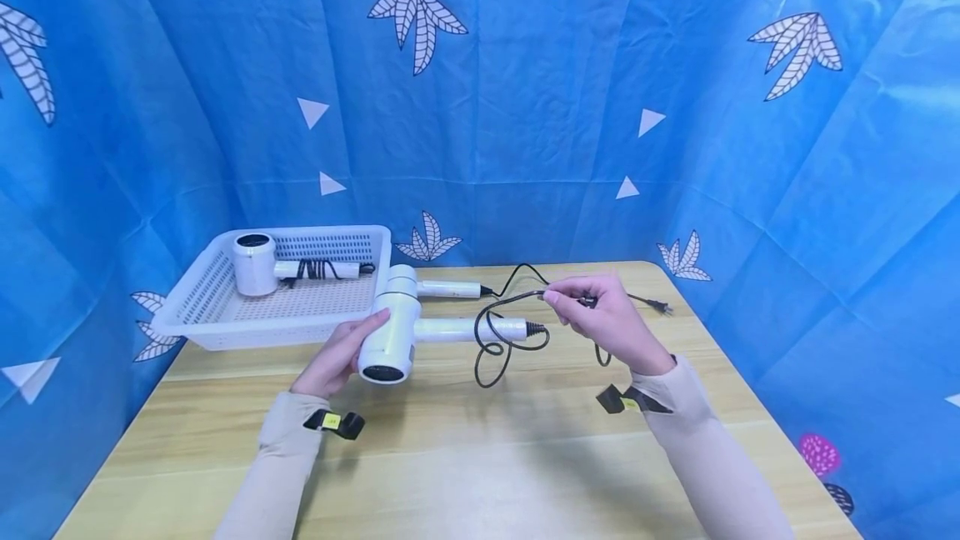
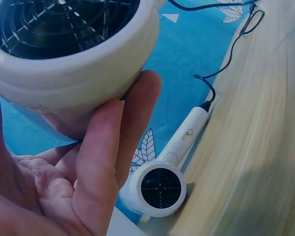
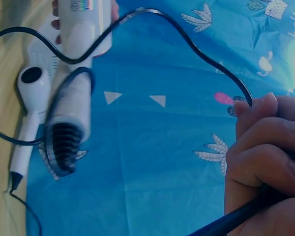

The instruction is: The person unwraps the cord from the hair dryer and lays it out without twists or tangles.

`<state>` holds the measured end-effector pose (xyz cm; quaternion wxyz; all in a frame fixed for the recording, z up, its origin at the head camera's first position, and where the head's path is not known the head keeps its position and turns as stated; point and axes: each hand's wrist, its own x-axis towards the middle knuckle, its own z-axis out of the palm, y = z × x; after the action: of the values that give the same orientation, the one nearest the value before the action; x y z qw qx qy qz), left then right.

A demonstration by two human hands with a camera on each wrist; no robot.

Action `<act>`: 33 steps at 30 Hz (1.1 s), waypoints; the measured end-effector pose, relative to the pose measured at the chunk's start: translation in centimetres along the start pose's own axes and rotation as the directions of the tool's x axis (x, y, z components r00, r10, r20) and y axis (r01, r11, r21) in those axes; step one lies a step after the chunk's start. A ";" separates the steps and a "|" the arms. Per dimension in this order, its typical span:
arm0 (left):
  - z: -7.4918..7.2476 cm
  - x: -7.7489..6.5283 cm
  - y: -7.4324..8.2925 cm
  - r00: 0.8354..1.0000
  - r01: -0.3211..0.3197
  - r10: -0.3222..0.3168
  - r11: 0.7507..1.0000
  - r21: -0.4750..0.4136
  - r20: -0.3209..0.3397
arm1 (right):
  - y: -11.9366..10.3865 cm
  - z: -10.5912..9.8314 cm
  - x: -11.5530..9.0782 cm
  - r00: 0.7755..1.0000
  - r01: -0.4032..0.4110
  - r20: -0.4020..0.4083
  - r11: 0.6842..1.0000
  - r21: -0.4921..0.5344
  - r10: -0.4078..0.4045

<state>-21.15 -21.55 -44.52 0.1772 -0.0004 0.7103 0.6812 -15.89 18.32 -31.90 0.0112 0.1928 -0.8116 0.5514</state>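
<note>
My left hand [image 1: 347, 354] grips the barrel of a white hair dryer [image 1: 390, 332], its handle pointing right over the table. In the left wrist view the fingers [image 2: 101, 157] curl under the dryer's round black grille [image 2: 64, 24]. My right hand [image 1: 600, 315] pinches the black cord [image 3: 187, 42] of that dryer between thumb and fingertip. More cord passes through the curled fingers in the right wrist view. Between handle and right hand the cord hangs in loose loops. Behind the held dryer, a second white hair dryer [image 2: 160, 189] lies on the table with its cord stretched out.
A white perforated basket [image 1: 277, 325] stands at the back left of the wooden table [image 1: 480, 457]. Inside it lies a third hair dryer [image 1: 257, 267], cord wound round its handle. A plug [image 1: 660, 307] rests near the back right. Blue patterned curtain [image 1: 525, 107] encloses the table's back and sides.
</note>
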 end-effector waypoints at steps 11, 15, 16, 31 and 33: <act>-0.1 -0.1 0.1 1.000 0.001 -0.001 1.000 -0.007 -0.013 | 3.4 -0.1 -0.9 0.988 -0.084 0.118 0.991 -0.105 0.096; 0.0 -0.3 0.3 1.000 0.003 -0.003 1.000 -0.006 -0.018 | 5.0 -0.2 -0.7 0.977 -0.085 0.183 0.984 -0.154 0.113; 0.0 -0.3 0.3 1.000 0.002 -0.002 1.000 -0.006 -0.019 | 5.4 -0.3 -0.7 0.973 -0.090 0.198 0.983 -0.158 0.121; 0.1 -0.4 0.5 1.000 0.005 -0.006 1.000 -0.016 -0.029 | 10.4 -2.1 0.7 0.922 -0.243 0.273 0.960 -0.143 0.274; 0.0 -0.5 0.6 1.000 0.003 -0.003 1.000 -0.019 -0.026 | 10.9 -2.3 1.1 0.919 -0.252 0.274 0.956 -0.148 0.284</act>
<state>-20.85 -21.58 -43.84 0.1690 -0.0120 0.7061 0.6875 -20.95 23.51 -40.43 -0.1737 0.1582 -0.8520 0.4678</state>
